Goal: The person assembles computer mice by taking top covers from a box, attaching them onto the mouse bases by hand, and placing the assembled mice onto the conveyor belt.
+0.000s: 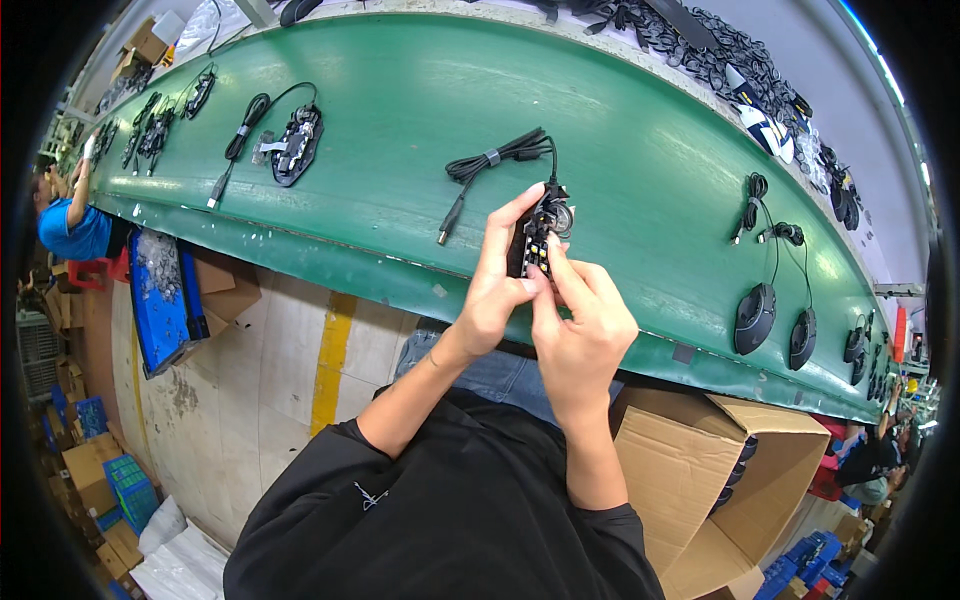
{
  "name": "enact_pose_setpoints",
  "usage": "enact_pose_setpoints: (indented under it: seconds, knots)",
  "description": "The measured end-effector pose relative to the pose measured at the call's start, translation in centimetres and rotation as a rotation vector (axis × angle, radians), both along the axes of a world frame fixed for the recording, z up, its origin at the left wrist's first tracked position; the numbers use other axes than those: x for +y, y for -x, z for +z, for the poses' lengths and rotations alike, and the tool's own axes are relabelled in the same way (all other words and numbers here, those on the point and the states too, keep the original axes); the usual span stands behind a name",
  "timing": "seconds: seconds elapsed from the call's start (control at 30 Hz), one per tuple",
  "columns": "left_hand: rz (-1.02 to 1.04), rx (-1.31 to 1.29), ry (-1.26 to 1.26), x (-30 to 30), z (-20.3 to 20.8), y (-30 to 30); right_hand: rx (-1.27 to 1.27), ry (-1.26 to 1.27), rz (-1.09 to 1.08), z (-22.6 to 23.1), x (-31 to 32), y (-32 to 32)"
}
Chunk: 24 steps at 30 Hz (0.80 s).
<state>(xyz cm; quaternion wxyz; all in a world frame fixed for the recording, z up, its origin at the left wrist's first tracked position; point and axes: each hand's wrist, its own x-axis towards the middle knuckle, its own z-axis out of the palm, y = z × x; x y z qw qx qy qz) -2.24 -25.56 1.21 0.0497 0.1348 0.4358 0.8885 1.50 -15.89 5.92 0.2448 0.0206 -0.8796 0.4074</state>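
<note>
Over the near edge of the green conveyor belt (640, 160), my two hands hold an opened computer mouse (540, 232) with its circuit board and scroll wheel exposed. My left hand (485, 308) is closed round its left side, the forefinger stretched along it. From the right, my right hand (585, 325) presses thumb and fingertips onto the board's near end; whether a small part sits between them is hidden. The mouse's bundled black cable (497, 160) lies on the belt beyond my hands, its plug (448, 225) toward the left.
Another opened mouse (297, 148) lies left on the belt; two closed black mice (755, 320) lie right. Black parts (710, 60) are heaped on the far ledge. An open carton (680, 490) stands below at right, a blue bin (160, 320) at left. A blue-shirted person (72, 228) works far left.
</note>
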Motion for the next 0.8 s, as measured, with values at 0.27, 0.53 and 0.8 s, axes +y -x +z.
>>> enact_pose_setpoints:
  seconds: [0.27, 0.53, 0.8]
  knots:
    - [-0.054, -0.099, -0.250, -0.2, 1.0, 0.0, -0.271, 0.506, 0.171, 0.3, 1.2, 0.6]
    - [-0.055, -0.165, -0.313, -0.7, 1.0, -0.2, -0.384, 0.848, 0.087, -1.1, 1.2, 1.2]
    - [-0.065, -0.219, -0.086, 2.0, 1.6, -0.6, -0.332, 0.698, -0.094, -1.1, 5.1, -0.8]
